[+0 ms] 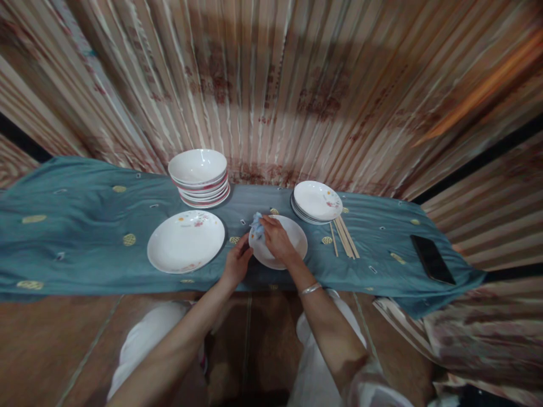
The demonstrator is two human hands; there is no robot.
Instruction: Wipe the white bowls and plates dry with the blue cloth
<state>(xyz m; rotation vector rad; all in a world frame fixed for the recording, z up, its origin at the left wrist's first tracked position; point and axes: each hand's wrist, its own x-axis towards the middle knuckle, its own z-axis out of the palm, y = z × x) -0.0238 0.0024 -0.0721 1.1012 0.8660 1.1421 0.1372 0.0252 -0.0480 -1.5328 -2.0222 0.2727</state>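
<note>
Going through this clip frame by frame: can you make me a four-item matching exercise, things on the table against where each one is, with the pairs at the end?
Things
1. Light-blue cloth
2. Black phone
3. Chopsticks
4. Stack of bowls

Places
A. Behind the large plate on the left
B. Just in front of the stack of small plates
C. In the right hand
D. Near the right end of the teal tablecloth

Pairs
1-C, 2-D, 3-B, 4-A
</note>
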